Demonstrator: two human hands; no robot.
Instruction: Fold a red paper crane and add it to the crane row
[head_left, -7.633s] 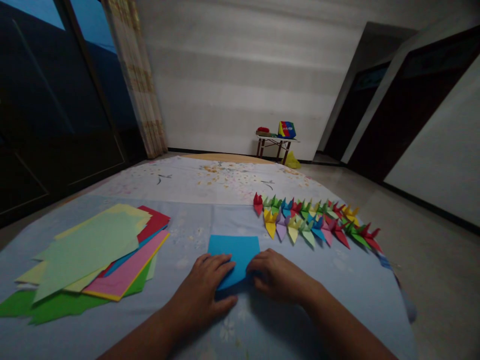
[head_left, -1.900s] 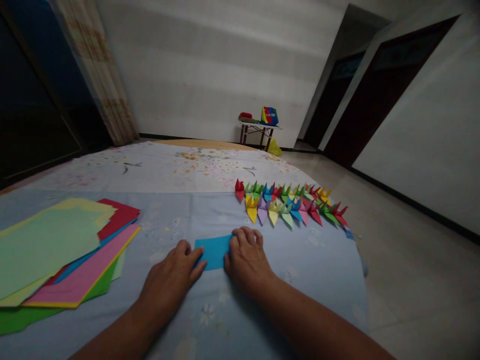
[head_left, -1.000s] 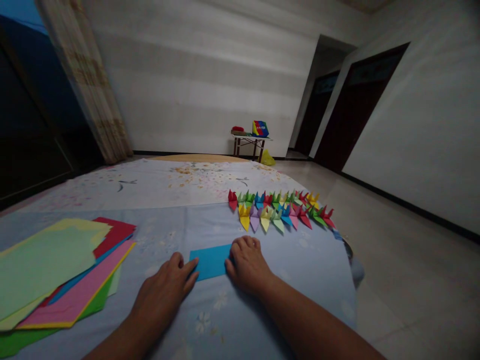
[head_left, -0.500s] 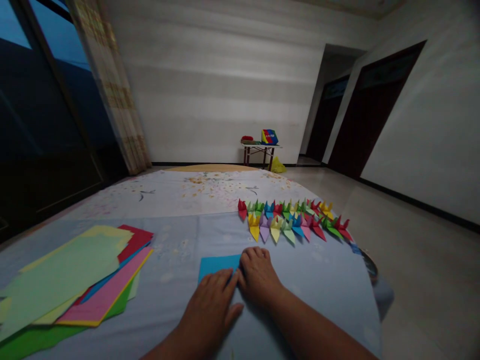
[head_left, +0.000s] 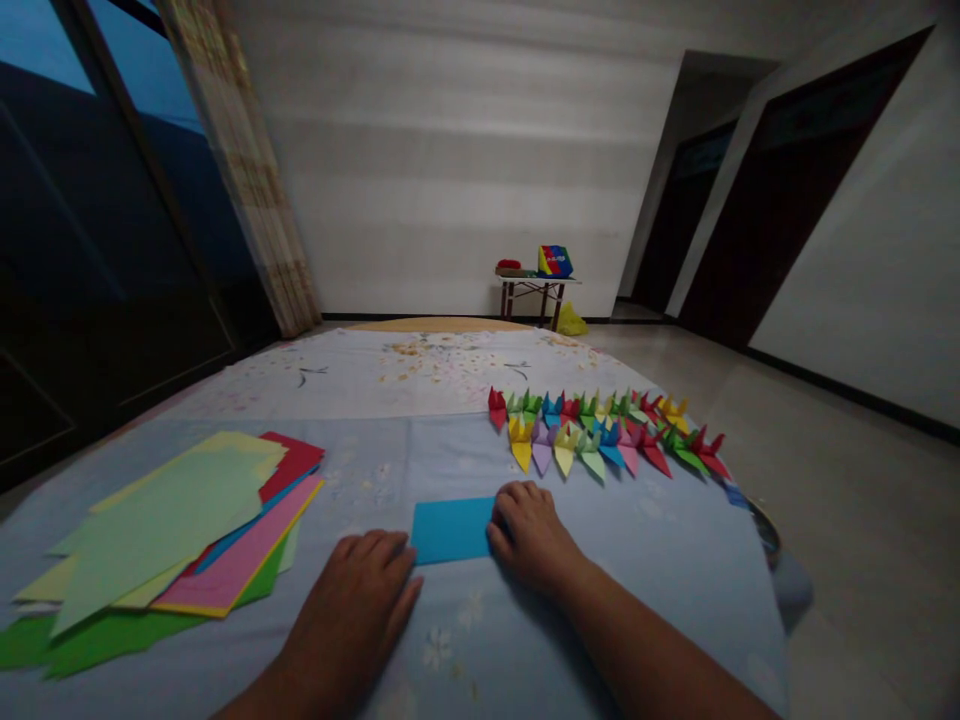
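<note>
A blue sheet of paper [head_left: 454, 530], a rectangle that looks folded, lies flat on the tablecloth in front of me. My right hand [head_left: 534, 530] is closed over its right edge, fingers curled and thumb near the lower right corner. At the lower left corner rests my left hand [head_left: 360, 590], palm down with the thumb spread from the fingers; the fingertips are at the paper's edge. Beyond my right hand stand two rows of folded paper cranes [head_left: 566, 450] in several colours.
A loose stack of coloured paper [head_left: 172, 520] lies to the left. The pale flowered tablecloth [head_left: 450, 375] covers the table, whose edge curves on the right. Across the room, a small table [head_left: 536, 280] against the wall carries a colourful box [head_left: 555, 261], with a yellow bag [head_left: 571, 320] beside it.
My left hand has slid left and down off the blue paper, uncovering its lower edge. My right hand stays at the right side. The view has shifted slightly.
</note>
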